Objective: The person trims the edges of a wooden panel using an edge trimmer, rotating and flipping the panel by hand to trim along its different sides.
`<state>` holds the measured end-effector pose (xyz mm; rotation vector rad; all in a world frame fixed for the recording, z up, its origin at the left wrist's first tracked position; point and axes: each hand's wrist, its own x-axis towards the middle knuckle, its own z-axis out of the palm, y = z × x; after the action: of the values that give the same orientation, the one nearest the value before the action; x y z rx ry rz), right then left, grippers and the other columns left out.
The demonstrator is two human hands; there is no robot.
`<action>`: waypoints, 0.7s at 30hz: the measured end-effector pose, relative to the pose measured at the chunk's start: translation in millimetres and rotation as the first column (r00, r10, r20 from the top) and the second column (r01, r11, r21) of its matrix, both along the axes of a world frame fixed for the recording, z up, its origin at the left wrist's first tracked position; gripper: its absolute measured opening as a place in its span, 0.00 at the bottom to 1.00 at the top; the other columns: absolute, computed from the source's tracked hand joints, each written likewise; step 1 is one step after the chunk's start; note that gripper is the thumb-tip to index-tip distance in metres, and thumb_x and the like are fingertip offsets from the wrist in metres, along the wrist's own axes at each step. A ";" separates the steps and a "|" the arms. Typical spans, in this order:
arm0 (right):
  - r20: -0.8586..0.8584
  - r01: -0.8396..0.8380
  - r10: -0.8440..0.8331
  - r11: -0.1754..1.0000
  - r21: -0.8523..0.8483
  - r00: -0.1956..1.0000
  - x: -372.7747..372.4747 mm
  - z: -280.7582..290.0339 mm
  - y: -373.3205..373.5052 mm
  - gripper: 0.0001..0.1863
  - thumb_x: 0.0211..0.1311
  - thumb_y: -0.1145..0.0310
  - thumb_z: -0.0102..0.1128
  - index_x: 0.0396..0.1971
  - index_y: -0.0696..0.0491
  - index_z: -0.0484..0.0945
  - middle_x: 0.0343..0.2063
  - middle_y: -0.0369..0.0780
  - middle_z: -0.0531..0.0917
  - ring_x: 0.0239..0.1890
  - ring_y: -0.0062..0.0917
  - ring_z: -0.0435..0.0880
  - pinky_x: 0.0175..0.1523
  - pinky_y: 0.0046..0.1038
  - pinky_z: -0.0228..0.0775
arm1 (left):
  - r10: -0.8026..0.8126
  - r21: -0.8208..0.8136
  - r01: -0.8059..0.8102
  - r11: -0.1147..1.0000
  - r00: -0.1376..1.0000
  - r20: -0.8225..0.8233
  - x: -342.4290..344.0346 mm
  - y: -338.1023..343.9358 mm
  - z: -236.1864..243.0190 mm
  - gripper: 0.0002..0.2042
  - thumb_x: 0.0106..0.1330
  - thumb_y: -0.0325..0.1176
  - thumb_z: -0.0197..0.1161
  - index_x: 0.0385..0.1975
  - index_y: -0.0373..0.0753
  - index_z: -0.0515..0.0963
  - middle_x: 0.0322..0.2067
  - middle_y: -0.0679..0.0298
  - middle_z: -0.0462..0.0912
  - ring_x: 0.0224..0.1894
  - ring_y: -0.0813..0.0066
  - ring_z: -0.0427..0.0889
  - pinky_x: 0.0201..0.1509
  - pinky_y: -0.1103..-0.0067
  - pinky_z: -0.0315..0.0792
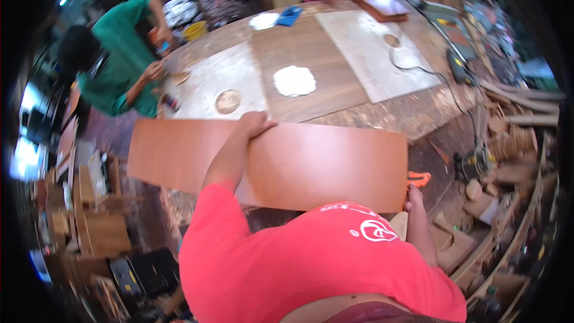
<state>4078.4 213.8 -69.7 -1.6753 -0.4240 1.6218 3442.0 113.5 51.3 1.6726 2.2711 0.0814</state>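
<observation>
A long reddish-brown wood-grain panel (329,161) lies crosswise in front of my body, over the near side of the work table. My left hand (256,124) grips its far edge left of the middle, fingers bent over that edge. At the panel's right end is my right hand (412,198), closed low on an orange utility knife (419,179). The knife's body sticks up beside the panel's short edge; whether its blade touches the panel I cannot make out. Part of the right hand's fingers is hidden.
On the table lie a brown wood-grain sheet (305,42), pale sheets (376,54), a white patch (294,81), a blue object (289,16) and stacked reddish boards (379,5). A cord (418,69) crosses the right side. A person in green (122,48) works at left, another beyond the table.
</observation>
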 end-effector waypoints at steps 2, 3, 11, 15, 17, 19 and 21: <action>-0.023 0.015 -0.016 1.000 -0.003 1.000 -7.9 -1.7 -3.7 0.13 0.73 0.62 0.44 0.45 0.55 0.71 0.38 0.41 0.81 0.35 0.29 0.83 0.39 0.37 0.80 | 0.025 0.079 -0.027 0.997 0.999 0.031 -0.5 -14.0 -6.2 0.29 0.60 0.64 0.54 0.27 0.38 0.78 0.31 0.51 0.83 0.38 0.51 0.81 0.42 0.60 0.72; -0.023 0.072 -0.072 0.997 0.005 0.997 -4.0 -6.2 -3.5 0.13 0.73 0.62 0.44 0.45 0.55 0.71 0.38 0.41 0.81 0.35 0.29 0.83 0.39 0.37 0.80 | 0.034 0.104 -0.038 0.994 0.999 0.032 2.6 -12.1 -8.3 0.28 0.60 0.63 0.55 0.26 0.38 0.78 0.30 0.51 0.83 0.37 0.51 0.81 0.42 0.60 0.71; -0.002 -0.018 0.018 1.000 -0.021 1.000 -0.3 -6.7 -23.1 0.14 0.74 0.60 0.42 0.45 0.54 0.71 0.37 0.42 0.82 0.33 0.31 0.84 0.38 0.37 0.81 | 0.001 0.319 0.037 0.947 0.993 -0.118 25.6 -40.4 -13.0 0.16 0.61 0.47 0.62 0.27 0.39 0.78 0.33 0.52 0.81 0.44 0.53 0.78 0.50 0.62 0.67; 0.038 -0.039 0.041 0.998 -0.047 0.998 -5.4 -0.4 -31.0 0.13 0.74 0.60 0.43 0.46 0.53 0.71 0.35 0.41 0.82 0.31 0.30 0.84 0.38 0.37 0.81 | 0.042 0.609 0.063 0.791 0.987 -0.156 33.7 -62.4 -43.5 0.15 0.60 0.43 0.63 0.41 0.40 0.78 0.52 0.49 0.73 0.59 0.49 0.68 0.60 0.59 0.62; 0.011 0.012 -0.011 0.999 -0.044 1.000 7.0 -4.6 -34.9 0.13 0.73 0.60 0.43 0.45 0.53 0.71 0.35 0.41 0.82 0.31 0.30 0.83 0.37 0.37 0.80 | 0.028 0.585 0.097 0.805 0.979 -0.200 53.7 -51.2 -32.8 0.18 0.59 0.39 0.65 0.47 0.39 0.75 0.56 0.47 0.68 0.62 0.45 0.64 0.65 0.58 0.59; 0.035 0.017 -0.017 1.000 -0.005 0.999 3.1 1.0 -31.9 0.14 0.73 0.61 0.43 0.47 0.53 0.72 0.38 0.41 0.82 0.34 0.30 0.84 0.40 0.37 0.80 | 0.019 0.645 0.088 0.759 0.987 -0.157 67.6 -37.5 -32.3 0.20 0.60 0.39 0.64 0.50 0.40 0.74 0.59 0.46 0.66 0.64 0.45 0.61 0.65 0.56 0.58; -0.013 0.016 -0.015 0.999 0.029 1.000 12.6 -7.6 -28.7 0.14 0.73 0.60 0.44 0.49 0.52 0.71 0.40 0.42 0.82 0.39 0.30 0.83 0.44 0.37 0.79 | -0.043 0.635 0.117 0.764 0.990 -0.131 85.4 -17.5 -32.7 0.19 0.60 0.40 0.64 0.50 0.40 0.74 0.60 0.46 0.65 0.65 0.45 0.60 0.65 0.55 0.58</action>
<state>4091.0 185.1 -77.3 -1.6419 -0.4256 1.6068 3527.4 96.0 18.6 2.1323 2.4015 0.8651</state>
